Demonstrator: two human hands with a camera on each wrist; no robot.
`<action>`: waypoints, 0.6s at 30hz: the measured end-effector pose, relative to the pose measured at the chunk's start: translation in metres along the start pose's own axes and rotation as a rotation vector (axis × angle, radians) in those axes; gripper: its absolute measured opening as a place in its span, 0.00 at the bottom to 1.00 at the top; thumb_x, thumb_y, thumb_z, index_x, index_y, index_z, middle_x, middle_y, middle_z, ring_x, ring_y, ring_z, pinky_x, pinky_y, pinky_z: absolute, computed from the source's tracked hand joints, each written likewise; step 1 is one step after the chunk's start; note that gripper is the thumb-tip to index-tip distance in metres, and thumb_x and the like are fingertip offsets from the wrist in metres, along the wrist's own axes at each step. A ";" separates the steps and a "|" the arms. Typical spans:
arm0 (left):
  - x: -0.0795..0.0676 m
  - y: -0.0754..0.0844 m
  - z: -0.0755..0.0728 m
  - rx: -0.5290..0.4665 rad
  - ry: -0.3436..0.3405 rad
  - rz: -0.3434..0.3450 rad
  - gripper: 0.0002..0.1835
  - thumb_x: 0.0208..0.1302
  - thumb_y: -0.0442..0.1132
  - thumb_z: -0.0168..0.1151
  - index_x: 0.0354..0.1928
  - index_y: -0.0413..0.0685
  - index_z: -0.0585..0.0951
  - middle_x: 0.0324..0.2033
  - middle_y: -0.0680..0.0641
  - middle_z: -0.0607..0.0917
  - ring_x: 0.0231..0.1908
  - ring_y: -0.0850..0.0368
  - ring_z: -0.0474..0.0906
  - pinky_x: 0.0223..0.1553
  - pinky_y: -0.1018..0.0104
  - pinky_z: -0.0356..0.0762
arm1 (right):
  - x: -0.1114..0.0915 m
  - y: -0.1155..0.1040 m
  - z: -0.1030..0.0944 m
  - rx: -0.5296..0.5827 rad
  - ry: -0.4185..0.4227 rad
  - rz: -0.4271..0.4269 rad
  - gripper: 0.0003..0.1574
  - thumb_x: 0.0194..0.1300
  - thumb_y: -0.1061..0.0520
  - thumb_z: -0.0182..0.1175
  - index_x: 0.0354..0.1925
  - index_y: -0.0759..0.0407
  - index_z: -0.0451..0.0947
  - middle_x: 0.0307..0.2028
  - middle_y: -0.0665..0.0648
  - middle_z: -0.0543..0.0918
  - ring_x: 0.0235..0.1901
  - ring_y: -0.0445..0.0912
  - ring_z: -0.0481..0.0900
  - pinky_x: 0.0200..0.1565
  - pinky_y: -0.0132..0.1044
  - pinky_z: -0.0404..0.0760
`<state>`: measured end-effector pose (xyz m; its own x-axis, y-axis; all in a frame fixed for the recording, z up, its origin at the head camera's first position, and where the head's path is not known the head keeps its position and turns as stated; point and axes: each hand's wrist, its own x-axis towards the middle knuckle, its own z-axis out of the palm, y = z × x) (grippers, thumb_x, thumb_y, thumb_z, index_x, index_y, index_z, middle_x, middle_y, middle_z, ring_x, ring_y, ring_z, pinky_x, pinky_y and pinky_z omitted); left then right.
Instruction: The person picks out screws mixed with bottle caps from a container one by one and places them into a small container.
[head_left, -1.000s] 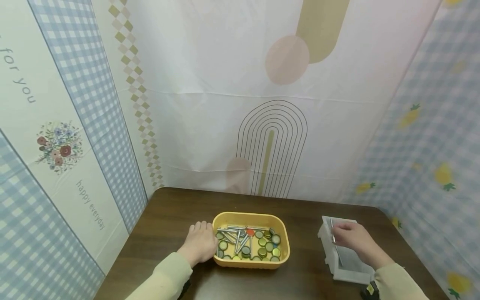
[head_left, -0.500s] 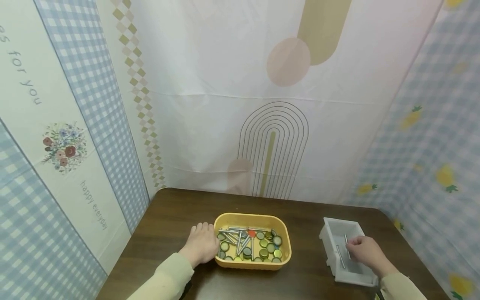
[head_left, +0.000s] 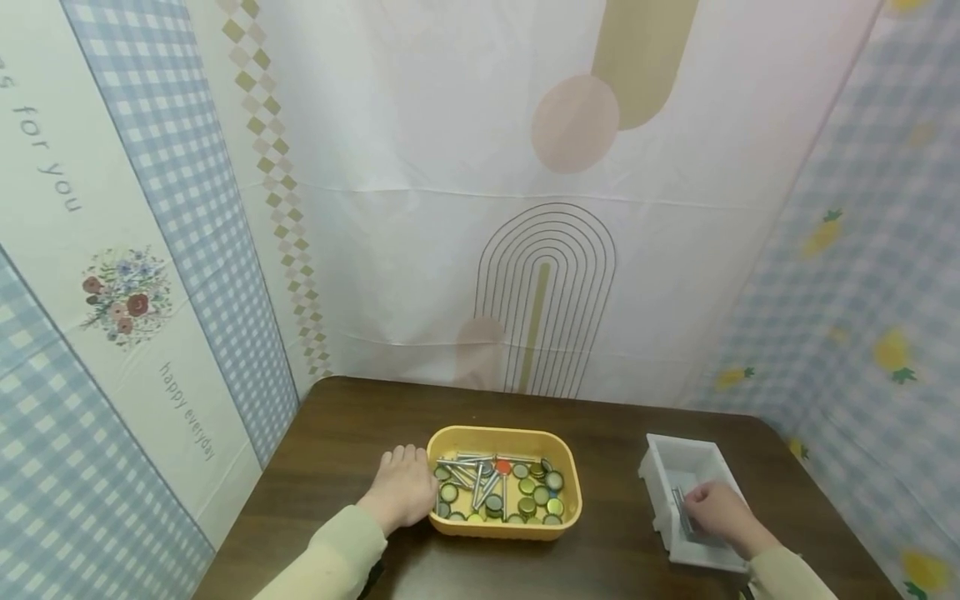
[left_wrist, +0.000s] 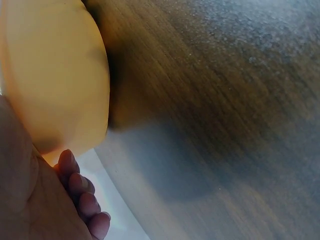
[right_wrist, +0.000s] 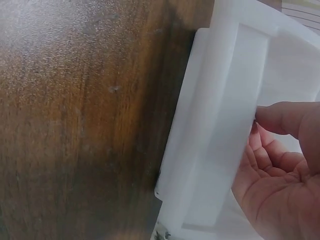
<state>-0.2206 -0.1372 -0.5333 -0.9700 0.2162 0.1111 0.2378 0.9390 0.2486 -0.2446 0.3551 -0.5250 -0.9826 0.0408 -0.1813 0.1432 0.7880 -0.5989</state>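
Note:
My left hand (head_left: pixel 403 486) rests against the left side of a yellow bin (head_left: pixel 504 530), fingers relaxed and pointing away from me. The left wrist view shows its palm by the yellow wall (left_wrist: pixel 60 75). Inside the bin lie silver nails (head_left: pixel 480 483) and several bottle caps (head_left: pixel 527 506), mostly green and gold, plus one red cap (head_left: pixel 503 467). My right hand (head_left: pixel 718 510) is low inside a white bin (head_left: pixel 655 467), thumb and forefinger pinched together at a nail (head_left: pixel 681 510) beside another nail. In the right wrist view the pinched nail is mostly hidden behind the bin's wall (right_wrist: pixel 220 125).
Both bins stand on a dark wooden table (head_left: pixel 607 467), the white one near its right side, with bare wood between them. A patterned cloth (head_left: pixel 390 275) hangs behind the table's far edge, and checked cloth (head_left: pixel 885 275) hangs at the right.
My right hand has carried a nail from over the white bin's left rim down inside, close beside the nail lying there. The left hand has stayed at the yellow bin.

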 end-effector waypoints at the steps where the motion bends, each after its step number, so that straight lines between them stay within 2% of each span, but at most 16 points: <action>1: 0.000 0.000 0.000 -0.003 0.001 0.000 0.14 0.65 0.43 0.47 0.37 0.36 0.72 0.31 0.43 0.69 0.35 0.46 0.63 0.42 0.48 0.61 | 0.000 0.000 0.001 -0.003 0.000 0.002 0.05 0.55 0.63 0.57 0.24 0.64 0.77 0.19 0.52 0.75 0.23 0.46 0.72 0.27 0.38 0.70; 8: 0.001 0.000 -0.002 0.013 -0.032 -0.020 0.15 0.65 0.43 0.47 0.40 0.36 0.73 0.32 0.43 0.69 0.37 0.46 0.63 0.44 0.48 0.61 | 0.000 -0.002 0.001 -0.018 -0.004 -0.016 0.06 0.56 0.64 0.55 0.27 0.66 0.78 0.21 0.52 0.76 0.25 0.46 0.73 0.28 0.39 0.72; 14: 0.000 0.001 -0.003 0.020 -0.045 -0.023 0.15 0.66 0.44 0.48 0.40 0.36 0.73 0.33 0.43 0.70 0.38 0.47 0.64 0.44 0.48 0.61 | -0.001 -0.003 -0.002 -0.058 0.010 -0.020 0.08 0.55 0.62 0.54 0.22 0.63 0.76 0.18 0.51 0.75 0.23 0.46 0.72 0.28 0.39 0.70; 18: 0.000 0.001 -0.003 0.021 -0.041 -0.022 0.15 0.66 0.44 0.48 0.40 0.36 0.73 0.33 0.44 0.70 0.37 0.47 0.64 0.44 0.48 0.62 | -0.002 -0.009 -0.009 -0.026 0.021 -0.019 0.09 0.58 0.60 0.55 0.25 0.63 0.78 0.21 0.52 0.77 0.26 0.45 0.74 0.29 0.39 0.72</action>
<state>-0.2200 -0.1368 -0.5305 -0.9763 0.2058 0.0665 0.2157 0.9489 0.2303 -0.2450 0.3534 -0.5121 -0.9874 0.0388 -0.1536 0.1221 0.8043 -0.5816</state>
